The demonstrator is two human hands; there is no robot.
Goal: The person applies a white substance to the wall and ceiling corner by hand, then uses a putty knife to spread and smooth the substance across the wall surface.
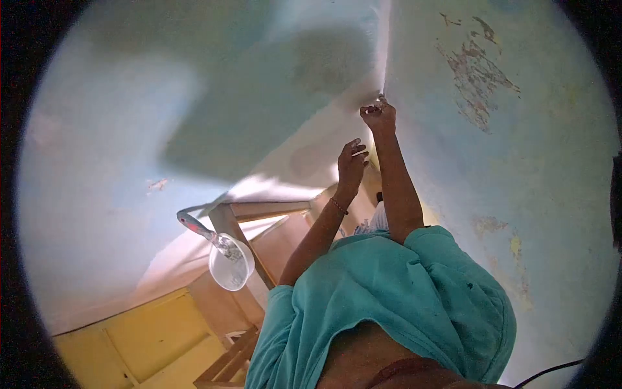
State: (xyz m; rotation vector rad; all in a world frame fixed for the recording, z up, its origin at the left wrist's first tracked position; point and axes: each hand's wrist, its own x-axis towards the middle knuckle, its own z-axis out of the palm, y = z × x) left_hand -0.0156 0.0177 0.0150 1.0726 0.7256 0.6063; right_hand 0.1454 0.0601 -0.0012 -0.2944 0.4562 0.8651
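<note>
My right hand (pixel 379 117) is raised to the inside corner (pixel 384 58) where two walls meet. Its fingers are curled in, with whitish smears on them, and anything they pinch is too small to make out. Lower and to the left, my left hand (pixel 353 165) is held in front of the wall, fingers bent but apart, with white marks on the fingertips. Nothing shows in it. A putty knife (pixel 197 225) with a grey and red handle leans in a white plastic tub (pixel 231 269) to the left, away from both hands.
A wooden frame (pixel 259 259) stands beside the tub. Yellow panels (pixel 149 334) are at lower left. The right wall has a patch of peeled paint (pixel 478 81). A dark cable (pixel 551 373) crosses the lower right. My shadow falls on the left wall.
</note>
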